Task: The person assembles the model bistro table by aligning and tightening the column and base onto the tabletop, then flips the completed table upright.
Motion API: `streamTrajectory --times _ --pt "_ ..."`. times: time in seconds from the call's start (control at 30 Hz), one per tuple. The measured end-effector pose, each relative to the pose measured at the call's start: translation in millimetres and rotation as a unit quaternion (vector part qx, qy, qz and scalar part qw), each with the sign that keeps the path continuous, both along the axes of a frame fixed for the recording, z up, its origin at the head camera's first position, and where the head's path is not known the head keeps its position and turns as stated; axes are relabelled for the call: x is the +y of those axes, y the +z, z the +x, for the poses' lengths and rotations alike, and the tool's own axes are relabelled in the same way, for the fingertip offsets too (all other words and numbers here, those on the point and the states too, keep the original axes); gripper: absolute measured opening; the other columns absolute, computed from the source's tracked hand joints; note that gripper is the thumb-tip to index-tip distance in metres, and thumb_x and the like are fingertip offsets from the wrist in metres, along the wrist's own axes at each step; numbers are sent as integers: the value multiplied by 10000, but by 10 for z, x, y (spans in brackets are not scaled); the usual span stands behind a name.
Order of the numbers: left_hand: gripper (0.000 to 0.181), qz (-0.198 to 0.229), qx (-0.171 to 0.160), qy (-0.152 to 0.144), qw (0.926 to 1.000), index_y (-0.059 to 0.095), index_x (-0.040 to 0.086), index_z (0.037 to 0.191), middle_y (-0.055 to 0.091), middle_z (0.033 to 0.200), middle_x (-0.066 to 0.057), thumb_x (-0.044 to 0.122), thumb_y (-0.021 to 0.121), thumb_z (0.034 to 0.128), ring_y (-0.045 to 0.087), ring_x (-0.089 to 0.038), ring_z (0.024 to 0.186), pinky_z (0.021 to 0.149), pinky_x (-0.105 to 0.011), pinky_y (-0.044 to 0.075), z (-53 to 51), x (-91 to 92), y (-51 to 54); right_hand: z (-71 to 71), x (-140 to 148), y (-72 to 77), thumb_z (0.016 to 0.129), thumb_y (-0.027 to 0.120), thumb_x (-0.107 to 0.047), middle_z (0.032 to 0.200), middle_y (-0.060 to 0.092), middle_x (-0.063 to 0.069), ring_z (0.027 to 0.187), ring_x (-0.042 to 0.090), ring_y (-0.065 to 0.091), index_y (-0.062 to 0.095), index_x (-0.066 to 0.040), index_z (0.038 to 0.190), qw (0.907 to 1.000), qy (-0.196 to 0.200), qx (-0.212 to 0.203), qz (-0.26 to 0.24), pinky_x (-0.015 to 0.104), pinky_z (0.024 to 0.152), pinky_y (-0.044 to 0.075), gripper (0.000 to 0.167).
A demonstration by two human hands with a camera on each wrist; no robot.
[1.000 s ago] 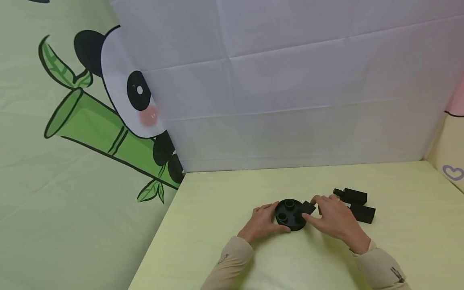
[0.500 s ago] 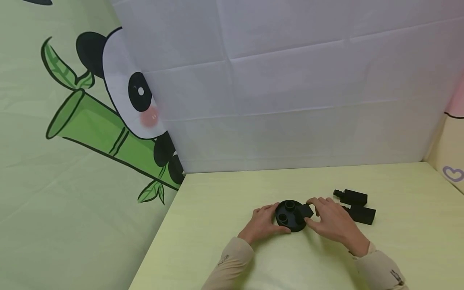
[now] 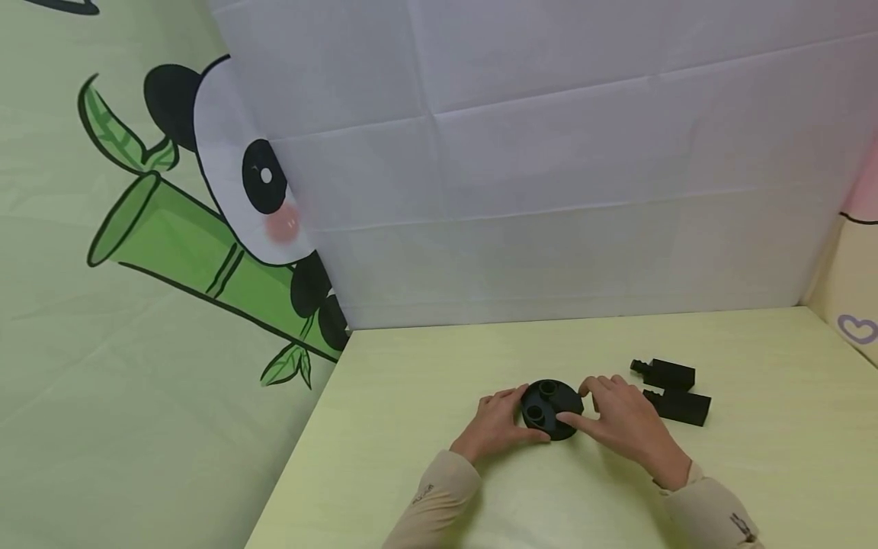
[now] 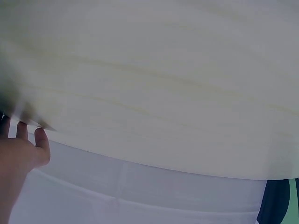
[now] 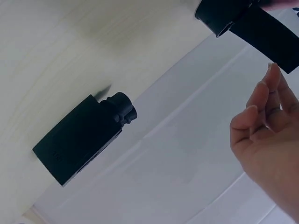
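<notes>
A black round disc (image 3: pixel 552 402) with raised ring-shaped sockets sits near the table's middle in the head view. My left hand (image 3: pixel 497 419) holds its left rim, thumb at the near side and fingers at the far side. At the disc's right edge, my right hand (image 3: pixel 627 423) pinches a black rectangular block (image 5: pixel 268 37) between thumb and index finger. That block is largely hidden in the head view; the right wrist view shows it close to a dark ring. Whether it is seated in a socket I cannot tell. In the left wrist view, only fingers (image 4: pixel 41 138) show at the left edge.
Two black blocks with narrow stepped ends lie right of my right hand: a farther block (image 3: pixel 668 374) and a nearer block (image 3: pixel 679 407). The pale yellow table (image 3: pixel 411 381) meets a white cloth (image 3: pixel 549 252) behind. A panda-printed cloth (image 3: pixel 185 221) hangs at left.
My right hand has shifted slightly, its thumb now over the disc. The block has turned and moved leftward, mostly out of sight. My left hand has stayed on the disc.
</notes>
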State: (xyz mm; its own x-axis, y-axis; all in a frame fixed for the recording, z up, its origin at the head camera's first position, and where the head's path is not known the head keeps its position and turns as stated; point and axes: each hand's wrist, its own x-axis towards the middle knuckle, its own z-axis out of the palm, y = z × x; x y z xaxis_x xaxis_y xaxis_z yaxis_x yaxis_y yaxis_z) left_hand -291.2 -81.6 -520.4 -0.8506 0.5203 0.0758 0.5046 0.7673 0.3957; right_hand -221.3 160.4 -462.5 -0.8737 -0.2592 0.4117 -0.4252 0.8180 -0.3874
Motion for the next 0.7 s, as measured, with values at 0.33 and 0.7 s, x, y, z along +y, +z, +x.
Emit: streamTrajectory --times 0.33,0.7 --pt "953 30 -114 25 9999 433 134 1586 571 1484 -44 612 794 844 463 -239 1405 1137 -449 323 10 -4 -1 -122 1 -121 945 777 -245 1132 567 93 958 230 468 633 -38 1380 9922 944 -250 -769 441 768 440 502" --pt "955 68 -118 50 9999 446 119 1577 573 1482 -47 616 795 841 469 -238 1400 1132 -435 327 7 -2 9 -218 -11 -211 953 769 -264 1087 566 87 975 300 486 617 -27 1350 9860 862 -516 -1328 412 762 411 488"
